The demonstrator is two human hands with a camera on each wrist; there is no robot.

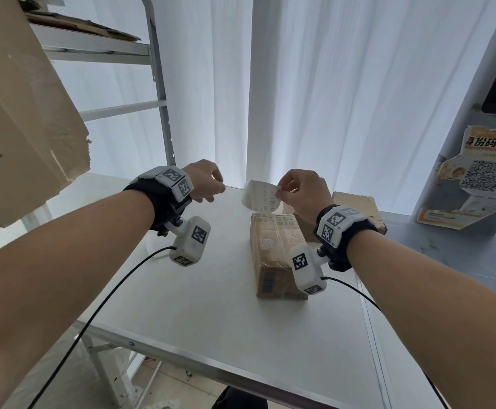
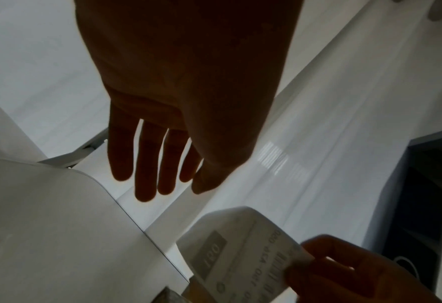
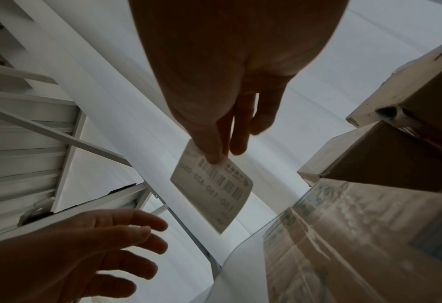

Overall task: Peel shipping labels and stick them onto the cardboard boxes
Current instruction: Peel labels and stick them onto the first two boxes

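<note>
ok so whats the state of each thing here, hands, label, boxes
right hand: pinches the label by one edge, in the air
label: hanging curled above the boxes, not stuck on
left hand: holds nothing, fingers relaxed beside the label
front box: taped shut, lying on the table
rear box: closed, behind the front box

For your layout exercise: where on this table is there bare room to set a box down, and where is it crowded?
Free: the white table left of the taped box, out to its near edge, below the left hand. Crowded: the far right corner, where a second box sits behind the first, under the right hand holding the label.
</note>
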